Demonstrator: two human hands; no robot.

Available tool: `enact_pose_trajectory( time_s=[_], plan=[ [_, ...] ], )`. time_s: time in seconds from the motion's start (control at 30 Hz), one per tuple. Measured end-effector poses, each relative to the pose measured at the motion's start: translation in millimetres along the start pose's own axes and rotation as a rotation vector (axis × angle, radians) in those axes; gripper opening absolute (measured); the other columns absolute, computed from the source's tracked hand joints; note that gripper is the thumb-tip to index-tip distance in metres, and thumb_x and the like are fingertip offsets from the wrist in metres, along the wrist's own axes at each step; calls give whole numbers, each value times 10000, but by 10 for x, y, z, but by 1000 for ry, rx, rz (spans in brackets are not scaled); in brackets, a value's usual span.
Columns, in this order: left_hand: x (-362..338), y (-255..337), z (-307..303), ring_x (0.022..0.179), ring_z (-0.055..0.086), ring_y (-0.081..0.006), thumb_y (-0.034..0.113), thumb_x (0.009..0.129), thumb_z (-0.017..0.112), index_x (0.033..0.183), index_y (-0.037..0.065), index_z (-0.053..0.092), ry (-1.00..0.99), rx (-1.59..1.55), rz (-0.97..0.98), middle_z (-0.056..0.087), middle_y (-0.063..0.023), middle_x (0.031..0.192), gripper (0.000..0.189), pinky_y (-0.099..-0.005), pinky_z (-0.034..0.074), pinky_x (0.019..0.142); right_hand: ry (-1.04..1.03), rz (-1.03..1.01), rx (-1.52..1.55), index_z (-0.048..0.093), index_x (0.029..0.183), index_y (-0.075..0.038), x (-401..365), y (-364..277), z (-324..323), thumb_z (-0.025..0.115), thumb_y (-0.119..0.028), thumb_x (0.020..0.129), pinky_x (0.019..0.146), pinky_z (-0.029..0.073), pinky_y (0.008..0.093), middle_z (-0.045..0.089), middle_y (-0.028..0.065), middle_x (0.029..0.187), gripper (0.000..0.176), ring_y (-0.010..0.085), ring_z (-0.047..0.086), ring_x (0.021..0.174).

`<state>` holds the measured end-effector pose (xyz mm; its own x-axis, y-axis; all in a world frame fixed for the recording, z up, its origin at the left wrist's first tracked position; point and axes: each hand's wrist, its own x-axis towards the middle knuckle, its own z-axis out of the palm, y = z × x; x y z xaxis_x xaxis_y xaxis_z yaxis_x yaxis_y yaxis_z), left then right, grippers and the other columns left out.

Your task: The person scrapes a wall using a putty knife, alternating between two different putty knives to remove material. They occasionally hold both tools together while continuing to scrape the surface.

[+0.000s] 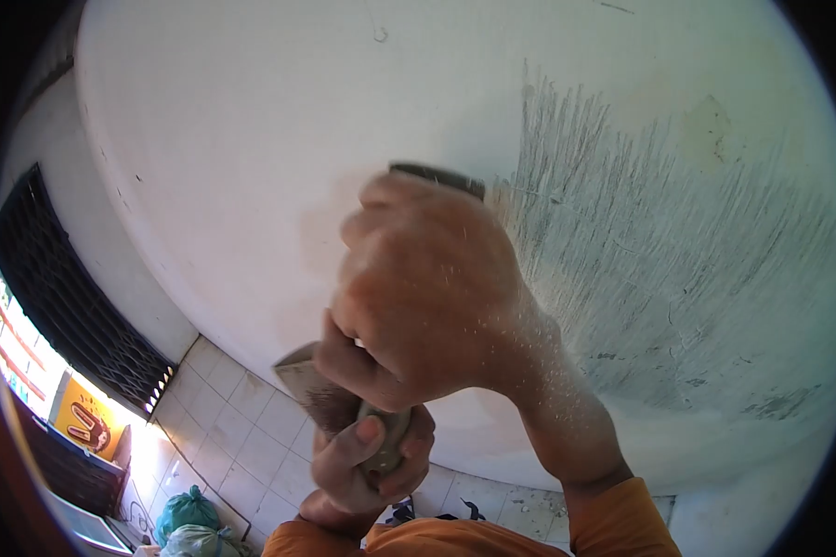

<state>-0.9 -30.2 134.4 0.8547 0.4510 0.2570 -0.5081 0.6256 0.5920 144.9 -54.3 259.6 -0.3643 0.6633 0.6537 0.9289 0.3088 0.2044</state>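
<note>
My right hand (427, 288) is closed in front of the white wall (251, 139), slightly smeared by motion. Beyond its knuckles shows the dark, straight edge of a flat tool (441, 176) at the wall; the rest of that tool is hidden by the hand. Lower down, my left hand (372, 459) wraps its fingers round the handle of a putty knife (318, 379), whose wide, streaked blade points up and left. Pale dust flecks float around my right wrist. Right of my hand, the wall has a grey patch (641, 251) full of long scratches.
A tiled floor (251, 427) runs below the wall. At the lower left are a green plastic bag (188, 512), a pale bag (200, 542) and a yellow sign (88, 418). A dark folding grille (74, 288) stands by the bright opening.
</note>
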Motion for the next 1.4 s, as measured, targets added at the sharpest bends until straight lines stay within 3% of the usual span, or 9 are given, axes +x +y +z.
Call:
enact_pose_trajectory(
  time_s=[0.07,0.1,0.2,0.37,0.5,0.6,0.63,1.17,1.4],
  plan=[
    [-76,-185,-81,343,312,-98,274,862,539,1132,4,452,86,-9,53,488,-151,730,392,-195,295,278,101,-2,-9,479,377,-105,-225,-35,198,603,-225,598,545,408,324,436,23,464,280,188,456,540],
    [-109,-270,-106,342,320,-97,289,857,553,1104,-13,456,104,-61,46,492,-149,720,402,-196,286,275,-35,-31,49,487,391,-104,-296,-52,238,600,-230,611,523,402,335,434,26,473,277,187,448,541],
    [-14,-83,-111,342,326,-96,298,849,561,1121,5,442,-7,1,-32,490,-153,716,417,-201,280,271,138,-19,-29,486,396,-109,-150,7,132,596,-229,616,516,401,337,432,29,467,274,182,438,527],
    [-126,-180,-88,342,328,-97,301,851,547,1139,9,422,122,-7,-15,482,-158,719,429,-204,279,271,-23,14,54,459,387,-107,-262,-57,249,570,-206,607,516,393,329,408,19,431,265,181,421,498],
    [-71,20,-15,342,312,-96,277,846,562,1129,8,433,-37,-42,-33,481,-165,723,411,-201,275,273,106,-19,51,466,384,-118,-89,8,149,578,-212,604,535,403,311,403,1,421,264,160,421,492],
    [-18,-103,-110,342,317,-95,258,855,552,1125,4,438,0,-93,32,484,-175,734,388,-199,280,274,127,6,-50,471,386,-117,-119,-5,185,584,-215,598,537,407,315,396,8,420,259,168,430,505],
    [-52,-160,-153,344,321,-95,261,867,543,1106,-1,438,21,-111,26,487,-179,752,370,-200,284,274,-19,1,39,489,406,-105,-186,-24,202,591,-219,589,536,407,319,403,15,436,238,176,442,526],
    [-48,-141,-45,344,309,-92,253,861,555,1162,7,420,47,5,42,476,-169,731,411,-194,264,268,71,0,68,452,398,-118,-238,-26,249,573,-217,600,527,408,327,396,12,439,255,178,428,500],
    [217,0,-18,340,322,-81,281,854,564,1061,-21,459,-72,-18,62,482,-141,708,381,-178,270,275,94,53,-189,507,431,-117,-13,0,-17,588,-259,640,516,421,338,438,15,493,266,174,467,567]
  ],
)
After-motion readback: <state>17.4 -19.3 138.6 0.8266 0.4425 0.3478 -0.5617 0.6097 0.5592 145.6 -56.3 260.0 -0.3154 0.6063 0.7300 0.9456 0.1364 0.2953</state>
